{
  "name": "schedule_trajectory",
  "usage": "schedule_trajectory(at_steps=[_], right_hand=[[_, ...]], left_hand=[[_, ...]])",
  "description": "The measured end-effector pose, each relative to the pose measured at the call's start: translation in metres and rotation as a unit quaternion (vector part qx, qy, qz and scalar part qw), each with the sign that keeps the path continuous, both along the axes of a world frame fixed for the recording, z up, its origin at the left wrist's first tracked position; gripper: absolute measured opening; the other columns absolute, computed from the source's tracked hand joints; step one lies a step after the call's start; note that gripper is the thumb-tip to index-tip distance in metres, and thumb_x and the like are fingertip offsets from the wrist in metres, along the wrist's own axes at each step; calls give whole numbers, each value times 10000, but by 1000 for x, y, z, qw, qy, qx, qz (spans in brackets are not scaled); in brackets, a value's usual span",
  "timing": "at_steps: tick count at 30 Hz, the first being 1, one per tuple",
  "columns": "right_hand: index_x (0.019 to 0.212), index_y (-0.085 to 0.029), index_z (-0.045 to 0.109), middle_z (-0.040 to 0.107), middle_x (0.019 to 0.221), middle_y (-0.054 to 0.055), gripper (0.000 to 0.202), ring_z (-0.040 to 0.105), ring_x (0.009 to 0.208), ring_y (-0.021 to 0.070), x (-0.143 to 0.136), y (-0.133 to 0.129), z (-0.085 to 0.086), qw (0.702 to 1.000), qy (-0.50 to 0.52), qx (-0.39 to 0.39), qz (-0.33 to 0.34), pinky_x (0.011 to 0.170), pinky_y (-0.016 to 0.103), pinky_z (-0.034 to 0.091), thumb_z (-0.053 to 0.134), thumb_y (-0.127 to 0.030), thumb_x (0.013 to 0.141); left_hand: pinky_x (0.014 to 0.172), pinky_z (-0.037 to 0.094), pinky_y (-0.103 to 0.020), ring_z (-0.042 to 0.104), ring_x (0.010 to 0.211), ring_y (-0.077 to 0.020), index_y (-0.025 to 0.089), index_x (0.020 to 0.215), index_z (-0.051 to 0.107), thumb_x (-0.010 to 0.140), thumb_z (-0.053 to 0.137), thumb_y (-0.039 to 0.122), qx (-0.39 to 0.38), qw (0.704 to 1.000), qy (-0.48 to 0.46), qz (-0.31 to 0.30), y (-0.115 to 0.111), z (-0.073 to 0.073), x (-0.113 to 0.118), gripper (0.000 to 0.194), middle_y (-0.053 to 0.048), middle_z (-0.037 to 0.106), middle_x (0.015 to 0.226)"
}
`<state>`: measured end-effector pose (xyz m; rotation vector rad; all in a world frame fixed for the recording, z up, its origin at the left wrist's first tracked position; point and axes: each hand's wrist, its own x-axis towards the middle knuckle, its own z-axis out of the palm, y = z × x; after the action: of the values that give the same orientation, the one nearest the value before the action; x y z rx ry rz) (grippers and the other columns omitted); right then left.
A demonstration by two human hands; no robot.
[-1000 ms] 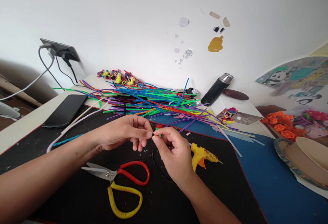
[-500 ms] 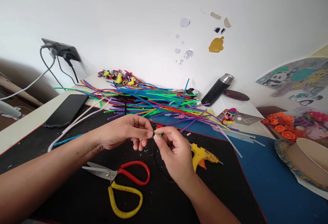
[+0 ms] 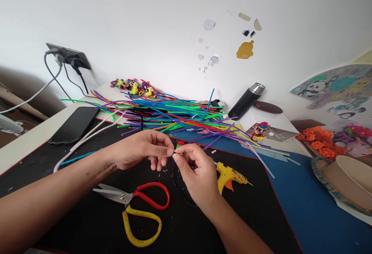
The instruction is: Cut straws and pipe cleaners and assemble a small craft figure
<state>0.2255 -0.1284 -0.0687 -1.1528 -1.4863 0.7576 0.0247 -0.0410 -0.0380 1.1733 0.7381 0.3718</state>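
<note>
My left hand (image 3: 148, 149) is closed in a pinch, thumb against forefinger, on a thin dark cord; its other fingers curl below. My right hand (image 3: 197, 168) meets it fingertip to fingertip, also pinching. A small red and green piece (image 3: 180, 144) shows behind my right forefinger, mostly hidden by it. From beneath the fingertips a thin black cord (image 3: 176, 184) hangs and curves down toward my right wrist. Just below my left hand lie scissors (image 3: 124, 197) with a red and a yellow handle, blades parted. A yellow glue gun (image 3: 228, 174) rests right of my right hand.
Many colored pipe cleaners (image 3: 174, 112) lie heaped behind my hands on the black mat (image 3: 95, 223). A phone (image 3: 74, 125) is at the left, a black flask (image 3: 245, 102) leans at the back right. Small figures (image 3: 133, 87) sit along the wall. Orange pieces (image 3: 319, 141) lie far right.
My right fingertips have shifted slightly left, against my left fingertips. More of the red and green piece shows above my right forefinger. My left hand has barely moved.
</note>
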Motion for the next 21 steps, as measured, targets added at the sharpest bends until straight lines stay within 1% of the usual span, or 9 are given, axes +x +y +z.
schedule_trajectory(at_steps=[6,8,10,13,17,21], right_hand=[[981,-220,727,563,624,-64,115,488,509,110,0,0,-1,1000,19,-8,11,505,238,397,721,-328,1021],[1007,-217,731,561,622,-66,152,487,493,109,2,0,-2,999,36,-21,10,491,243,383,719,-366,1038],[1014,-216,732,564,615,-65,198,494,481,110,5,2,-2,998,52,-35,1,479,247,373,712,-409,1055],[999,-217,731,575,617,-60,240,510,484,115,9,6,-4,997,64,-51,-14,487,250,389,707,-448,1060],[979,-213,734,586,615,-56,269,509,484,114,14,14,-9,996,55,-65,-38,493,249,401,728,-476,1034],[984,-207,729,548,591,-68,326,494,471,113,17,19,-13,994,53,-75,-56,487,244,393,738,-531,1017]], left_hand=[[513,531,-160,676,553,-109,161,843,798,768,1000,547,3,1000,2,0,1,1,-1,443,-18,743,650],[503,527,-158,682,555,-113,162,828,792,760,1010,538,12,1000,-1,14,5,3,-4,440,-16,743,643],[487,519,-157,684,548,-115,164,811,782,744,1024,533,23,999,-7,42,10,4,-8,446,-11,739,632],[466,497,-152,676,534,-111,166,804,774,719,1042,535,29,996,-15,79,18,4,-14,463,-6,733,622],[457,489,-156,673,534,-112,159,806,782,694,1056,527,35,995,-14,88,26,2,-17,472,-14,735,629],[468,505,-160,676,538,-111,156,791,785,642,1082,498,34,993,-23,115,34,4,-23,477,-16,734,636]])
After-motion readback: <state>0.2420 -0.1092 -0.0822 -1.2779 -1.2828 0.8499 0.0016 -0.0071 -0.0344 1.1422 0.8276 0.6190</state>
